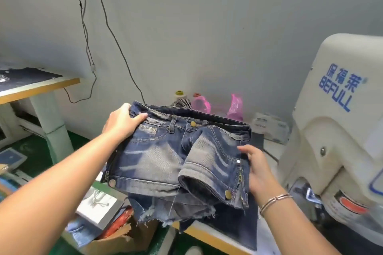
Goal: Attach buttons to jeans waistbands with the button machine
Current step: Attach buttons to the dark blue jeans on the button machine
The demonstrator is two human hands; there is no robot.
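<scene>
Head view: two hands hold up a pair of denim shorts beside the button machine.

At far left a second table [41, 87] carries dark cloth, with cables [91, 51] hanging down the wall behind it. Left hand [122, 123] grips the waistband corner of the shorts [161, 151], thumb curled over the front and fingers behind. The shorts hang in the air above the table [209, 234], front facing the camera, a brass button [193, 123] on the waistband and more at the hem corners; a frayed denim piece [165, 213] lies under them. Pink bags [235, 105] sit by the wall behind. Right hand [259, 170], a bracelet at its wrist, touches the shorts' right edge with fingers spread and loosely bent, gripping nothing that I can see. The cream machine [339, 130] stands at far right.
</scene>
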